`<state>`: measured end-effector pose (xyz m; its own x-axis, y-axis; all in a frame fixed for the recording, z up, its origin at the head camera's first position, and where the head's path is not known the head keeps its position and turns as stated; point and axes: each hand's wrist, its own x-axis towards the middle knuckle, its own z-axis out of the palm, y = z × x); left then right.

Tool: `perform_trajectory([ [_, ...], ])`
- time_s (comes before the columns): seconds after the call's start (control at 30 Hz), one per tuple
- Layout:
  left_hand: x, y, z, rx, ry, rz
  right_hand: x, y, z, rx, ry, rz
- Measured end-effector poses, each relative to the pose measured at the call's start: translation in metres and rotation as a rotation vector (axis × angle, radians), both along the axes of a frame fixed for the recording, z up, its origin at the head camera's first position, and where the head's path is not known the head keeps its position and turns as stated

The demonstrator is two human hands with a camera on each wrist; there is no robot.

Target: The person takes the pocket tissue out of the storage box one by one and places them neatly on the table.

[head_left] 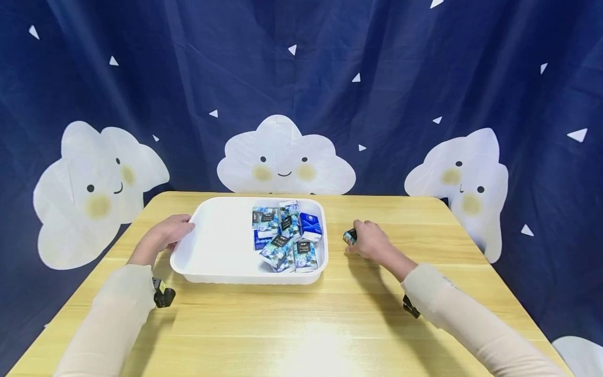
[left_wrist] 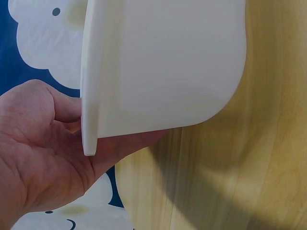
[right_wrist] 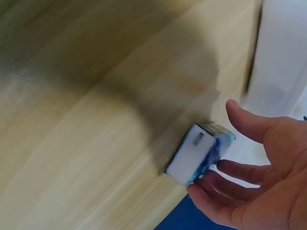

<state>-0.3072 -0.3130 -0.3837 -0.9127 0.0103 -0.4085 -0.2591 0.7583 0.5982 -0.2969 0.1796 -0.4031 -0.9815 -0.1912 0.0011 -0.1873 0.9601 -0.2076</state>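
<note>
Left sleeve: pale, thin cloth, covering the forearm; a black device is sitting at the cuff.

Left hand: gripping the left end of the tray, the thumb lying against the rim and the fingers reaching beneath.

Tray: white, smooth, apparently plastic; rectangular with rounded corners and a turned rim. It is resting on the desk, its left half showing bare. Probably stiff and fairly light, a little slick; the rim is offering the best hold.

Packets: small blocks in glossy printed film, blue floral with black labels, lying jumbled and overlapping in the tray's right half. A plain deep-blue packet is leaning by the right wall.

Loose packet: floral, white-ended, sitting just right of the tray, at the right hand's fingertips. Likely light, soft and squeezable, its film somewhat slippery; the opposite long sides should be giving a secure, gentle pinch.

Right hand: reaching round the loose packet, fingers bending loosely against it, thumb standing apart; no firm pinch is showing.

Right sleeve: matching pale cloth, a second device showing beneath.

Desk: pale wood grain, glossy, reflecting light at the near side.

Curtain: navy cloth, hanging in folds at the far side, bearing white clouds and triangles.
</note>
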Motion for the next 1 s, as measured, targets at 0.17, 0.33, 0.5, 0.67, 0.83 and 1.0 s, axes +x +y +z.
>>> perform_trajectory([
  [0.17, 0.0, 0.001, 0.002, 0.005, 0.007, -0.003, 0.0, 0.002, -0.006, 0.003, 0.011, -0.01],
  [0.33, 0.001, 0.002, 0.003, 0.005, 0.004, -0.003, -0.002, 0.004, -0.007, -0.026, 0.013, -0.022],
  [0.5, 0.001, 0.002, 0.003, -0.003, 0.002, 0.001, -0.003, 0.005, -0.005, -0.055, 0.002, -0.006],
  [0.67, 0.002, 0.001, 0.002, -0.009, 0.001, 0.005, -0.003, 0.007, -0.001, -0.085, 0.011, -0.006],
  [0.83, 0.002, 0.001, 0.001, -0.013, 0.003, 0.002, -0.006, 0.01, 0.002, -0.123, 0.047, -0.026],
  [1.0, 0.002, 0.001, 0.001, -0.014, 0.002, 0.002, -0.009, 0.012, 0.006, -0.146, 0.071, -0.033],
])
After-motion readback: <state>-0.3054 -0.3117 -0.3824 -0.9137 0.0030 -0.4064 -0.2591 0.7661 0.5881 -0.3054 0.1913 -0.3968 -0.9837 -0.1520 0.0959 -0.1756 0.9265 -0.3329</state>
